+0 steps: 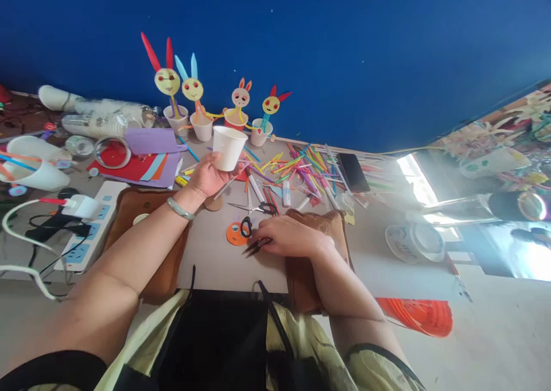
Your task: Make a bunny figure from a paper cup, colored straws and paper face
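My left hand (210, 175) is closed round a white paper cup (229, 148), lifted above the table. What looks like a thin pale straw (228, 187) runs beneath its fingers. My right hand (279, 234) is low over the table, fingers curled on a dark tool with two pointed tips (257, 247); its exact kind is unclear. Just left of those fingers lies an orange paper disc face (236, 235), one eye visible. Scissors (249, 208) with silver blades and black handles lie beyond the right hand, partly overlapping the disc.
Four cup figures with rabbit-eared faces, one with red ears (167, 82), line the blue wall. Coloured straws (301, 170) and a black phone (353, 171) lie right of centre. A power strip (90, 224) and coloured paper (152, 141) are left. Brown cushions (148, 270) lie under both forearms.
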Demonstrator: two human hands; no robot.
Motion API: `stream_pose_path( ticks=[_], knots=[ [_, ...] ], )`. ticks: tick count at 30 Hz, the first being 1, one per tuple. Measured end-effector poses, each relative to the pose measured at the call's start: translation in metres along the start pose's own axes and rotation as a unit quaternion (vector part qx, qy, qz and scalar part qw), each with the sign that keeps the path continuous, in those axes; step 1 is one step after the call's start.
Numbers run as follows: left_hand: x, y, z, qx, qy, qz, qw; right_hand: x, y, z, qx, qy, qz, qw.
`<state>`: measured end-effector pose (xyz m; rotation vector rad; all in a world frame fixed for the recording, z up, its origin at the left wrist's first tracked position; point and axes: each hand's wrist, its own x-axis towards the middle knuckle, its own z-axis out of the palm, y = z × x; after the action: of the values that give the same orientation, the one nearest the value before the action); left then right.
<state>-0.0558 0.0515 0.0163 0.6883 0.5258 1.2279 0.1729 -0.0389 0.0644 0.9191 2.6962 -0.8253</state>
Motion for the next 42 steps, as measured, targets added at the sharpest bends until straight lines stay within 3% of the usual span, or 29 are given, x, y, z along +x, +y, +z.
stream_pose_path(
  ticks=[3,7,12,16,19,24,29,34,42],
  knots=[
    [0.0,0.01,0.0,-0.008,0.014,0.028,0.999,0.004,-0.003,0.001,-0.043,-0.048,0.069,0.996],
    [0.003,0.025,-0.002,-0.021,0.043,0.074,0.996,0.0,-0.001,-0.002,-0.079,-0.018,0.096,0.992],
    [0.012,0.033,-0.015,-0.035,0.055,0.134,0.989,-0.018,0.01,-0.017,-0.067,0.109,0.142,0.982],
    [0.016,0.031,-0.021,-0.025,0.048,0.141,0.989,-0.034,0.023,-0.028,-0.081,0.263,0.241,0.931],
    [0.015,0.031,-0.02,-0.016,0.038,0.144,0.989,-0.042,0.028,-0.032,-0.081,0.3,0.276,0.91],
    [0.012,0.043,-0.02,-0.032,0.004,0.152,0.988,-0.036,0.025,-0.021,-0.068,0.223,0.296,0.926],
    [0.01,0.064,-0.021,-0.043,0.041,0.184,0.981,-0.013,0.019,-0.004,-0.066,0.135,0.253,0.956],
    [0.013,0.066,-0.022,-0.065,0.045,0.181,0.98,0.011,0.006,0.002,-0.098,0.077,0.216,0.968],
    [0.013,0.06,-0.019,-0.052,0.033,0.152,0.986,0.032,-0.037,0.03,-0.124,0.02,0.081,0.989]
  ],
)
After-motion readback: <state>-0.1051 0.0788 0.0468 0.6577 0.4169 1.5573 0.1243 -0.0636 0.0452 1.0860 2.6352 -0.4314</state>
